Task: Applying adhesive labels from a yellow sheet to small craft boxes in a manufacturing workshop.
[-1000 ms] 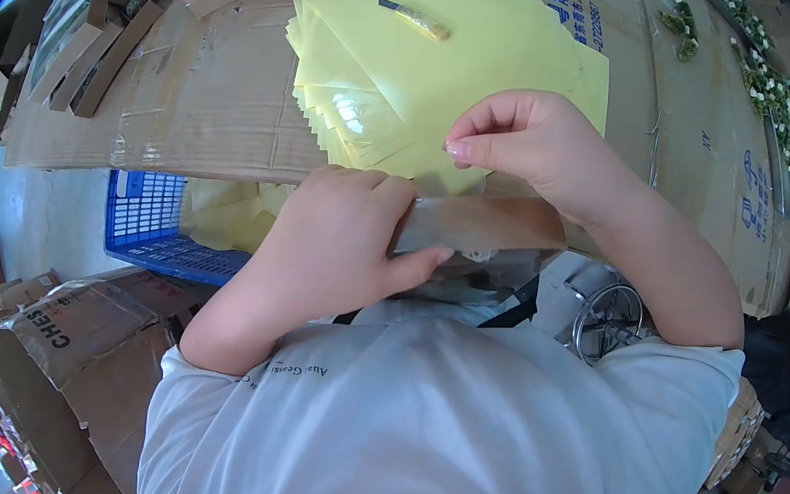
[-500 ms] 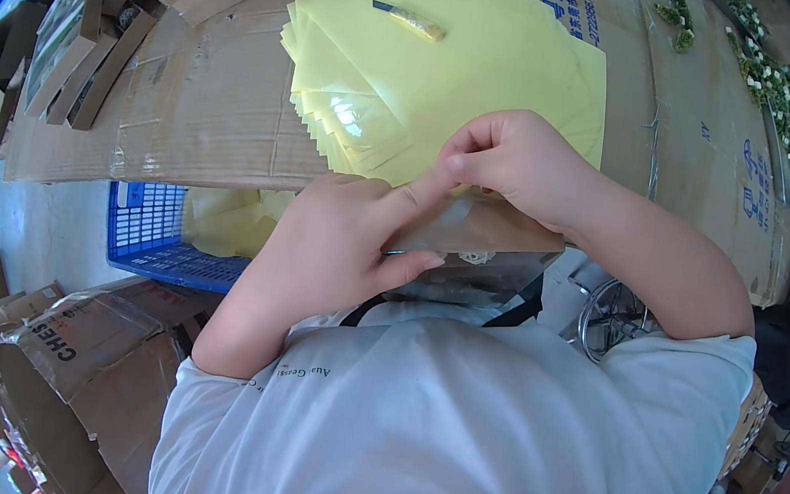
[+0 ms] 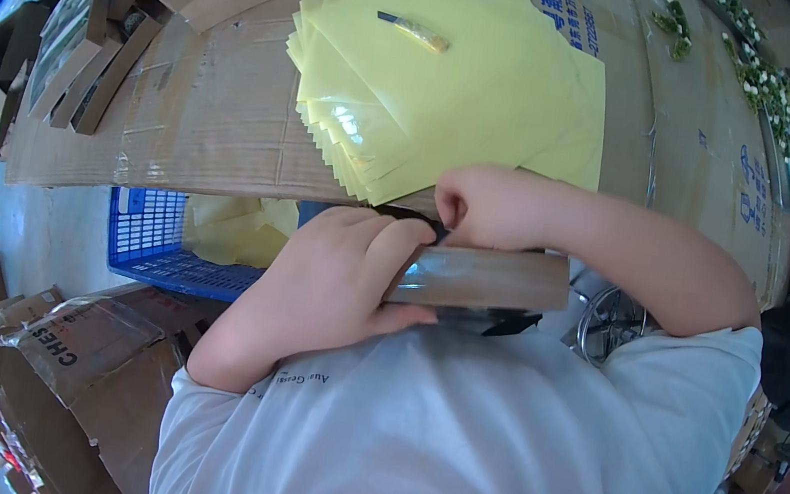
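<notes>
In front of my chest is a brown box-like frame (image 3: 496, 280) with a glossy side wall. My left hand (image 3: 338, 259) is wrapped round its left end, thumb below and fingers above. At the far edge of the frame, my right hand (image 3: 487, 204) is closed with its fingers curled down. What those fingers pinch, if anything, is hidden. Just beyond my hands a fanned stack of yellow sheets (image 3: 468, 86) lies on the cardboard-covered table (image 3: 202, 109). A slim item (image 3: 415, 32) with a dark end and a yellowish body rests on the stack.
Several brown frames (image 3: 102, 64) stand at the far left. Below the table's left edge, a blue plastic basket (image 3: 140, 229) holds more yellow sheets. Sprigs with white flowers (image 3: 771, 88) lie at the far right. A large cardboard box (image 3: 88, 345) stands lower left.
The brown frame has tilted, so its glossy side now faces up. My right hand has moved down and nearer to me, to the frame's far edge. The left hand keeps its hold.
</notes>
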### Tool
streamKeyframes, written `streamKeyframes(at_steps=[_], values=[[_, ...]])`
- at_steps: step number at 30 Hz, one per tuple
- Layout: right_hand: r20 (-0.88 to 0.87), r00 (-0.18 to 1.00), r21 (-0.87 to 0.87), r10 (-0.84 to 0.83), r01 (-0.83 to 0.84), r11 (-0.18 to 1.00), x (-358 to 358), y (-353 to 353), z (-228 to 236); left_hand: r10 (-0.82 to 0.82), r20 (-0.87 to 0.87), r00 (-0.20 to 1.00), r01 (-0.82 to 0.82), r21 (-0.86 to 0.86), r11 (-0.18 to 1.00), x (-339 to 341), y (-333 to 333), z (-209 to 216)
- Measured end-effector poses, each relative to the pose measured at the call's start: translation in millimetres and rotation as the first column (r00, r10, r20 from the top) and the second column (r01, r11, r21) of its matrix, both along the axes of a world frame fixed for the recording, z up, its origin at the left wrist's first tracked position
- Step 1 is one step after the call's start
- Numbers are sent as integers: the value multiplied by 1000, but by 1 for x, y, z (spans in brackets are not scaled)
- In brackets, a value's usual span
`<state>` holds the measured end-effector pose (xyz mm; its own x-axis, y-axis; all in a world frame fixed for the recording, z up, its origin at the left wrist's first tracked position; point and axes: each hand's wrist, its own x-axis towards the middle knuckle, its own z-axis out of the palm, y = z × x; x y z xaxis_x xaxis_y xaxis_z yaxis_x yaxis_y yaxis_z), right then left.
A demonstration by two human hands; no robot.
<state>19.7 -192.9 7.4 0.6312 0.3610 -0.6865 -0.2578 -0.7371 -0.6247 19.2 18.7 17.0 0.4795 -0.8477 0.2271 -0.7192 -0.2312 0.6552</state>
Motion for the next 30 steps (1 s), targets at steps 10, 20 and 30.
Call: streamKeyframes(at_steps=[10, 20, 30], values=[[949, 274, -197, 154, 134, 971, 111, -21, -43, 97, -714, 694, -372, -239, 897, -15, 69, -102], [894, 411, -273, 180, 182, 945, 134, -41, -58, 141, -802, 580, -277, -32, 960, 75, 104, -41], [978, 203, -128, 51, 390, 912, 129, -55, -82, 353, 335, 874, -355, -58, 933, 205, -75, -84]])
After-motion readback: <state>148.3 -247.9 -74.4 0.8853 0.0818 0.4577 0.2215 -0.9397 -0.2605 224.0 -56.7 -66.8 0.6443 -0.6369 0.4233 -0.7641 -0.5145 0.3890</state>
